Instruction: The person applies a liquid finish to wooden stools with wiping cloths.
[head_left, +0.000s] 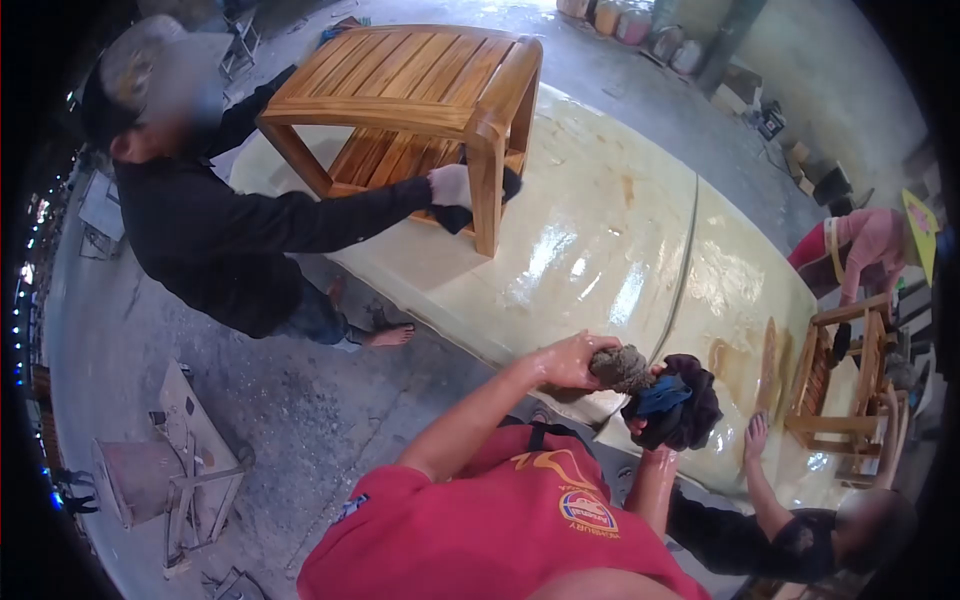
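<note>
My left hand (pixel 570 361) is closed round a grey-brown wad (pixel 622 370) with a rough, crumpled surface. Beside it, my right hand (pixel 637 424) grips a bundled dark cloth (pixel 690 415) with a blue patch in its folds; most of the fingers are hidden by it. The wad and the cloth nearly meet, both held over the near edge of the plastic-covered table (pixel 600 235). On the table's far left part stands a slatted wooden side table (pixel 400 75) with a lower slatted shelf, out of reach of both hands.
At left, a co-worker in black (pixel 220 215) presses a dark cloth against the side table's leg. Two more people, one in pink (pixel 875 245), are around a wooden frame (pixel 835 380) at right. A stand (pixel 190 470) is on the floor; containers (pixel 630 25) line the wall.
</note>
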